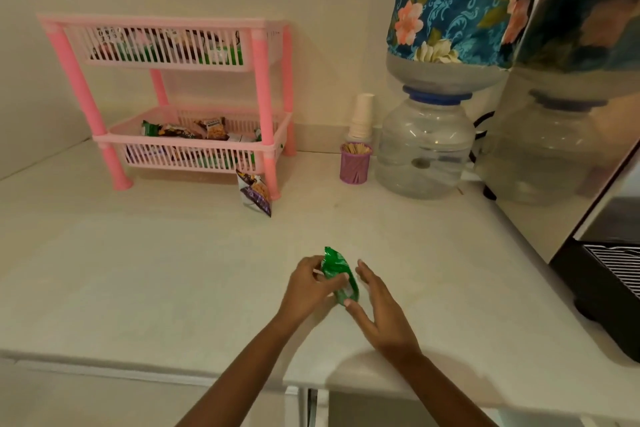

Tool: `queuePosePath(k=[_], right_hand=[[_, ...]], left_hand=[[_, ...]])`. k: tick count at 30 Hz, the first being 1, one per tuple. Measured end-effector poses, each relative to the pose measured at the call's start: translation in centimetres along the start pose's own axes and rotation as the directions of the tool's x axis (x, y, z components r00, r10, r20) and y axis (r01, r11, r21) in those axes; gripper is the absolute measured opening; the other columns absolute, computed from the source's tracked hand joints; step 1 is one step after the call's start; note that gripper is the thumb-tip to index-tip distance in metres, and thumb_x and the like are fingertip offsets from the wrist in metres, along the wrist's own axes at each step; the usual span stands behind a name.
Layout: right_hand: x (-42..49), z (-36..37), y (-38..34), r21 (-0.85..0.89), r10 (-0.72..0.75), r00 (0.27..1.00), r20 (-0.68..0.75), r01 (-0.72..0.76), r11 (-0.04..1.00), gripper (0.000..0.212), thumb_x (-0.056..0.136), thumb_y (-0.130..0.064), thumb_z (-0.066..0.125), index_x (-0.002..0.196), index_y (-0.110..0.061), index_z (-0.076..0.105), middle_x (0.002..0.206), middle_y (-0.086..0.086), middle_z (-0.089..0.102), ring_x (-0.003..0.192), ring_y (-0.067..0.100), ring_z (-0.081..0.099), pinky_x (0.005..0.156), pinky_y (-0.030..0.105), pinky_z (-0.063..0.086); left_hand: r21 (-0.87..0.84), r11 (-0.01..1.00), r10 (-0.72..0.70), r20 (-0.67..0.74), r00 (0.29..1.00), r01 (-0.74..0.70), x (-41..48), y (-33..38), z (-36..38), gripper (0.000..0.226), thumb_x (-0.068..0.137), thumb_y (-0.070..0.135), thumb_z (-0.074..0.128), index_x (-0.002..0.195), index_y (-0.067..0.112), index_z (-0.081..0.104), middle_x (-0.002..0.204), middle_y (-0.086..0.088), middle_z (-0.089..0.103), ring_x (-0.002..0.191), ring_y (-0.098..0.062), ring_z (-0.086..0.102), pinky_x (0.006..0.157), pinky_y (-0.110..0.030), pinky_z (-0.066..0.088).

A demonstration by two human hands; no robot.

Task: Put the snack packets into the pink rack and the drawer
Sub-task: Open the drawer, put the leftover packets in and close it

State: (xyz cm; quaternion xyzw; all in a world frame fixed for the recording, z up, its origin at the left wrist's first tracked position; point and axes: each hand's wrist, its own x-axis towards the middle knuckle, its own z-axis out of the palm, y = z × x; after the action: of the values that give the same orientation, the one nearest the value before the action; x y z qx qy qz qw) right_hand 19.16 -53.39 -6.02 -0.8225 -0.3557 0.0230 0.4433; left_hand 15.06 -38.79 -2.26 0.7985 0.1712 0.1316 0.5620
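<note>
Left hand [313,284]: gripped the green snack packet [338,274] from its left side, fingers curled over it.
Right hand [375,302]: fingers spread and loose, thumb tip touching the packet's near end; the other fingers stood just beside it.
Green snack packet: held over the near part of the tabletop [173,253], long axis running from near-right to far-left, crimped far end pointing up and away.
Purple snack packet [256,192]: farther back, leaning against the front right leg of the pink rack [263,97], long axis roughly upright.
Pink rack: against the wall, both tiers holding packets.
Purple toothpick holder [355,163]: right of the rack, beside the clear water jar [424,149].
</note>
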Motion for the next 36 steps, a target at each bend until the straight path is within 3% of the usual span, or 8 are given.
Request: queuePosePath(k=[3, 7, 9, 12, 16, 21, 24, 36], right_hand=[[-1.8, -0.1, -0.1, 0.062, -0.029, 0.999, -0.035, 0.031, 0.998, 0.063, 0.091, -0.019, 0.055, 0.126, -0.054, 0.017, 0.130, -0.036, 0.030, 0.116, -0.027, 0.032, 0.091, -0.008, 0.027], [-4.6, -0.8, -0.5, 0.036, -0.066, 0.988, -0.138, 0.072, 0.997, 0.059, 0.084, -0.005, 0.063, 0.129, -0.033, 0.037, 0.116, -0.019, 0.047, 0.108, -0.007, 0.048, 0.088, -0.003, 0.035], [-6.4, -1.5, -0.3, -0.022, -0.120, 0.981, -0.149, 0.118, 0.993, 0.052, 0.082, -0.015, 0.065, 0.130, -0.019, 0.044, 0.111, -0.008, 0.053, 0.101, 0.002, 0.053, 0.086, 0.004, 0.041], [-9.6, -2.6, 0.4, -0.149, -0.274, 0.961, -0.038, 0.266, 0.952, 0.052, 0.077, -0.029, 0.067, 0.124, -0.025, 0.046, 0.111, -0.001, 0.055, 0.096, 0.011, 0.054, 0.081, 0.018, 0.045], [-13.4, -1.9, 3.2, -0.352, -0.524, 0.799, 0.295, 0.601, 0.718, 0.061, 0.066, -0.038, 0.076, 0.118, -0.023, 0.047, 0.105, -0.002, 0.058, 0.089, 0.008, 0.056, 0.075, 0.020, 0.049], [-15.0, 1.0, 7.9, -0.378, -0.063, 0.682, 0.728, 0.477, 0.793, 0.051, 0.089, -0.027, 0.050, 0.137, -0.019, 0.038, 0.126, 0.014, 0.053, 0.111, 0.030, 0.052, 0.093, 0.039, 0.043], [-14.9, 2.9, 10.3, -0.503, 0.164, 0.625, 0.763, 0.415, 0.758, 0.049, 0.091, -0.018, 0.049, 0.138, -0.015, 0.035, 0.132, 0.017, 0.044, 0.118, 0.034, 0.045, 0.093, 0.044, 0.037], [-16.7, 5.8, 13.0, -0.632, 0.256, 0.683, 0.684, 0.379, 0.676, 0.044, 0.095, -0.004, 0.039, 0.137, -0.014, 0.032, 0.135, 0.018, 0.042, 0.118, 0.035, 0.046, 0.094, 0.048, 0.040]], left_hand=[[-0.165, 0.983, -0.057, 0.122, 0.991, 0.077, -3.4, 0.2, 2.1, 0.035, 0.072, 0.024, 0.074, 0.103, 0.010, 0.064, 0.107, -0.017, 0.066, 0.092, -0.027, 0.065, 0.085, -0.034, 0.054], [-0.130, 0.991, -0.012, 0.216, 0.976, 0.041, -6.1, -0.4, 3.5, 0.007, 0.089, 0.033, 0.058, 0.091, 0.027, 0.059, 0.097, -0.004, 0.063, 0.083, -0.010, 0.060, 0.075, -0.021, 0.050], [-0.081, 0.996, 0.035, 0.157, 0.987, -0.023, -6.6, -0.6, 3.5, 0.030, 0.092, 0.046, 0.040, 0.083, 0.024, 0.059, 0.084, 0.003, 0.059, 0.079, -0.008, 0.056, 0.075, -0.022, 0.045], [0.226, 0.960, 0.157, 0.048, 0.986, -0.164, -6.8, -1.7, 3.6, 0.037, 0.097, 0.038, 0.038, 0.094, 0.013, 0.065, 0.097, -0.006, 0.061, 0.094, -0.018, 0.057, 0.086, -0.031, 0.044], [0.600, 0.753, 0.267, 0.095, 0.959, -0.269, -7.2, -3.5, 4.1, 0.030, 0.092, 0.024, 0.050, 0.117, 0.010, 0.059, 0.119, -0.015, 0.055, 0.109, -0.029, 0.053, 0.094, -0.036, 0.040], [0.716, 0.630, 0.345, 0.090, 0.934, -0.301, -7.4, -3.5, 4.6, 0.031, 0.087, 0.018, 0.051, 0.114, 0.006, 0.061, 0.114, -0.018, 0.061, 0.098, -0.031, 0.060, 0.084, -0.039, 0.047], [0.727, 0.620, 0.345, 0.088, 0.935, -0.297, -7.5, -3.6, 4.7, 0.036, 0.084, 0.016, 0.044, 0.114, 0.007, 0.061, 0.113, -0.016, 0.061, 0.098, -0.029, 0.060, 0.083, -0.038, 0.046], [0.734, 0.609, 0.391, 0.052, 0.919, -0.301, -7.5, -3.9, 5.1, 0.034, 0.078, 0.013, 0.046, 0.108, 0.006, 0.061, 0.104, -0.014, 0.063, 0.090, -0.027, 0.061, 0.078, -0.036, 0.048]])
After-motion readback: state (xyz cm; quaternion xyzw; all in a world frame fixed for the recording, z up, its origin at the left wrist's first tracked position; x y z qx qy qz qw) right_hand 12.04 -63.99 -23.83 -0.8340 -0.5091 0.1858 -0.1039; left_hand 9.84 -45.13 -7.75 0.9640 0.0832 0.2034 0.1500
